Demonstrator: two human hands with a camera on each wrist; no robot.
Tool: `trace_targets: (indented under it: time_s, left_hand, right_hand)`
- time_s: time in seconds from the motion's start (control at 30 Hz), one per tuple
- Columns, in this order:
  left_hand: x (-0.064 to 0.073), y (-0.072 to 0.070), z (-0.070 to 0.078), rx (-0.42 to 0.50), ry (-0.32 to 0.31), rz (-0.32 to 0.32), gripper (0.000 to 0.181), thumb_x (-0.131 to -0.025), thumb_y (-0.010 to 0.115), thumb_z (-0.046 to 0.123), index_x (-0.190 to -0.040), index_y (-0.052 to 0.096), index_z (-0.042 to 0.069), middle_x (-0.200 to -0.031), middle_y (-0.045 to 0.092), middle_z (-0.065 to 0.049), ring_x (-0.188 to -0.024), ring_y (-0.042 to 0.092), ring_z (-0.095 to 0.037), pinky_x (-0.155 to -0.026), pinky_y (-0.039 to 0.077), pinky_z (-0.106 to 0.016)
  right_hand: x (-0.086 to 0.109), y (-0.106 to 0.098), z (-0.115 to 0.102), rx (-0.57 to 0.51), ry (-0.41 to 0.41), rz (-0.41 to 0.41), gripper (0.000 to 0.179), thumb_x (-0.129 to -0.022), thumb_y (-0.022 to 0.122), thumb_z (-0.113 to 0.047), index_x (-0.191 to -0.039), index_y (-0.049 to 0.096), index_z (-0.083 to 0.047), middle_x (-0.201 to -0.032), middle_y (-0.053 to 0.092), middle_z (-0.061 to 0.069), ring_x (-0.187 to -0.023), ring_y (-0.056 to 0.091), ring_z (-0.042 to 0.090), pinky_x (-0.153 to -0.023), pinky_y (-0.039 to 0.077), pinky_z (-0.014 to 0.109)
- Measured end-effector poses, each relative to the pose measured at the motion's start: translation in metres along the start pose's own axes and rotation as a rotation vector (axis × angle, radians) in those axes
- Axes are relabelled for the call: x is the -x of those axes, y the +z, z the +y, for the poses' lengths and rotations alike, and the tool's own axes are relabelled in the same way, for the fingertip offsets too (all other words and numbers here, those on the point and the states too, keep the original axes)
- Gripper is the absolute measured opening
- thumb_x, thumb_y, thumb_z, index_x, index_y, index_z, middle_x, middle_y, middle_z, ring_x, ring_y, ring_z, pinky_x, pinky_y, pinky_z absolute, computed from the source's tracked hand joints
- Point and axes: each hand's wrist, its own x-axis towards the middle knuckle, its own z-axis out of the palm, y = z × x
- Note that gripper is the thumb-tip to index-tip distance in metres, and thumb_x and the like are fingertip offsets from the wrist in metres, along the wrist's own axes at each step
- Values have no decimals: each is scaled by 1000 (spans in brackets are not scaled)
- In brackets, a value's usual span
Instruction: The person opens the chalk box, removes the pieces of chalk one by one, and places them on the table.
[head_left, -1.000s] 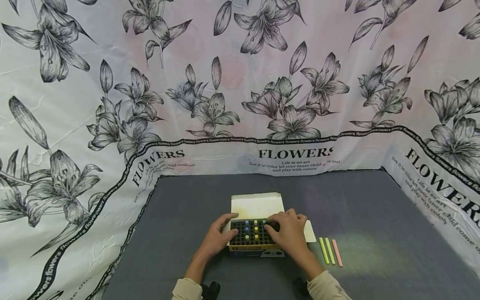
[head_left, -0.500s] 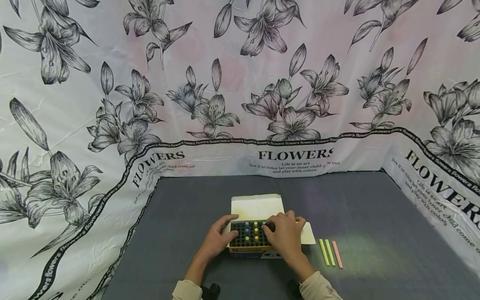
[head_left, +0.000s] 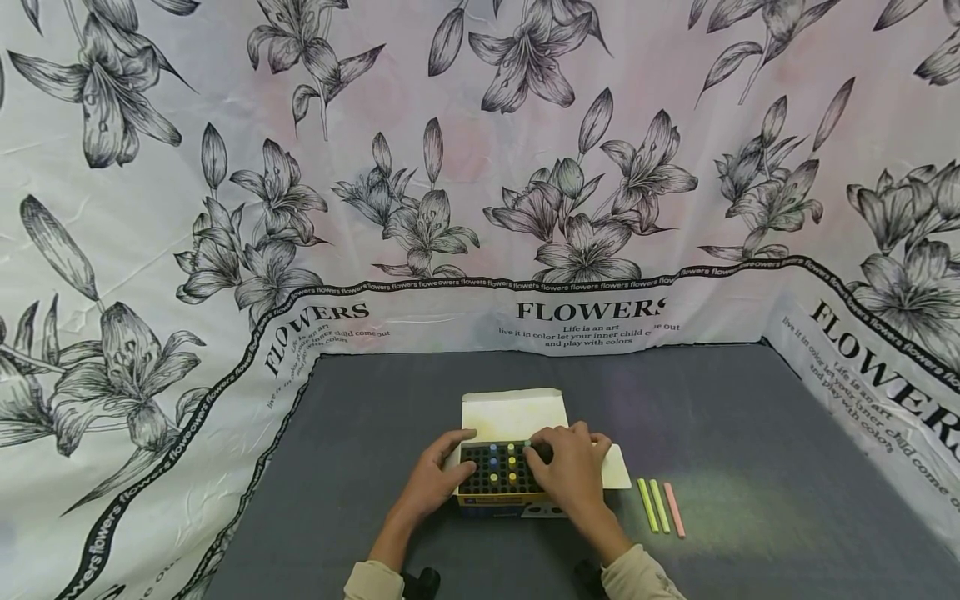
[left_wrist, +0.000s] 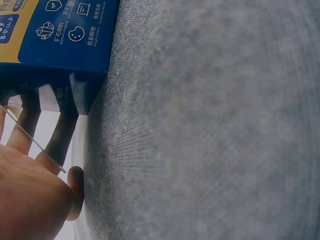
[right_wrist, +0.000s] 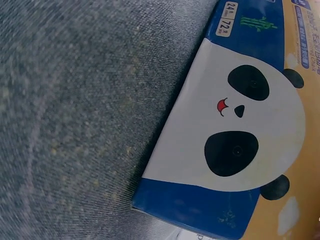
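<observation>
A chalk box [head_left: 495, 500] stands with its flaps open in the head view, its black holder full of holes. Several blue and yellow chalk ends show in two columns. My left hand [head_left: 435, 475] holds the box's left side, thumb at the holder's edge. In the left wrist view, fingers [left_wrist: 60, 137] of this hand lie along the box's end. My right hand [head_left: 573, 467] is over the holder's right part, thumb and index finger pinching a greenish chalk stick [head_left: 527, 443] at the back row. Its other fingers cover the right-hand holes. The right wrist view shows only the panda-printed box front [right_wrist: 225, 120].
To the right of the box, two yellow-green chalk sticks [head_left: 654, 506] and a pink chalk stick [head_left: 675, 510] lie on the dark grey tabletop [head_left: 750, 433]. The white lid [head_left: 513, 414] leans back behind the box. A flower-printed curtain [head_left: 450, 308] borders the table.
My right hand and forearm have shifted slightly left, fingertips closer about the greenish chalk at the back row. The left hand keeps its hold on the box.
</observation>
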Motion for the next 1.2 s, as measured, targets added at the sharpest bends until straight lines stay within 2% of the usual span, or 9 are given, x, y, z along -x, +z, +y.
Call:
trace_targets:
  time_s: [0.17, 0.43, 0.63, 0.73, 0.97, 1.1, 1.2]
  left_hand:
    - [0, 0, 0, 7, 7, 0, 48, -98, 67, 18, -144, 56, 25, -157, 47, -8, -138, 47, -32, -93, 46, -43]
    - [0, 0, 0, 2, 2, 4, 48, -98, 67, 18, -144, 57, 26, -156, 48, -8, -133, 49, -29, -92, 46, -41]
    - [0, 0, -1, 5, 5, 6, 48, -98, 67, 17, -144, 56, 26, -155, 49, -8, -125, 52, -27, -88, 47, -39]
    - [-1, 0, -1, 7, 6, 8, 48, -98, 67, 17, -144, 56, 26, -155, 49, -8, -124, 52, -28, -88, 47, -39]
    - [0, 0, -1, 6, 5, 3, 48, -99, 67, 18, -144, 56, 26, -157, 47, -8, -140, 47, -31, -93, 47, -41]
    - [0, 0, -1, 5, -2, -1, 48, -99, 67, 18, -145, 55, 26, -156, 48, -9, -126, 53, -32, -87, 49, -39]
    - [0, 0, 0, 1, -10, 2, 48, -99, 67, 19, -145, 55, 27, -155, 49, -10, -114, 55, -27, -82, 48, -38]
  right_hand:
    - [-1, -1, -1, -76, 2, -2, 12, -78, 88, -16, -85, 79, -16, -78, 75, 2, -78, 51, 22, -88, 26, 60]
    - [-2, -3, -1, -141, 45, -43, 10, -81, 85, -15, -89, 78, -15, -76, 73, -1, -76, 49, 17, -90, 24, 56]
    - [-4, -5, -2, -236, 52, -41, 11, -84, 83, -12, -92, 77, -15, -79, 73, 0, -77, 50, 15, -92, 22, 52]
    - [-6, -7, -3, -275, 29, -16, 11, -84, 82, -11, -93, 75, -15, -82, 74, 1, -79, 52, 16, -94, 22, 51]
    - [-10, -11, -1, -334, -83, 104, 15, -82, 82, -8, -92, 74, -14, -84, 75, 4, -80, 58, 18, -91, 22, 46]
    - [-12, -15, 5, -391, -131, 147, 17, -81, 81, -4, -93, 74, -13, -82, 74, 2, -78, 59, 18, -89, 21, 44]
    - [-13, -19, 11, -438, -145, 153, 19, -81, 79, -1, -94, 74, -14, -81, 73, 0, -77, 59, 19, -89, 22, 43]
